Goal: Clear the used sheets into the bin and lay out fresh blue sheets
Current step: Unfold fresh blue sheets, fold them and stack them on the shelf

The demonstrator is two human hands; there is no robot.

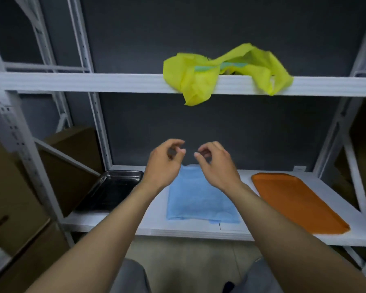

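A folded stack of blue sheets [201, 199] lies in the middle of the lower white shelf [226, 233]. Above its far end both of my hands hover side by side. My left hand [164, 163] and my right hand [215, 163] have loosely curled fingers and hold nothing. A crumpled yellow sheet [226, 69] with a bit of teal showing in it lies on the upper shelf [93, 82] and hangs over its front edge.
A dark metal tray [112, 190] sits at the left of the lower shelf, an orange tray [298, 201] at the right. Cardboard boxes [11, 208] stand left of the white rack. A dark wall backs the shelves.
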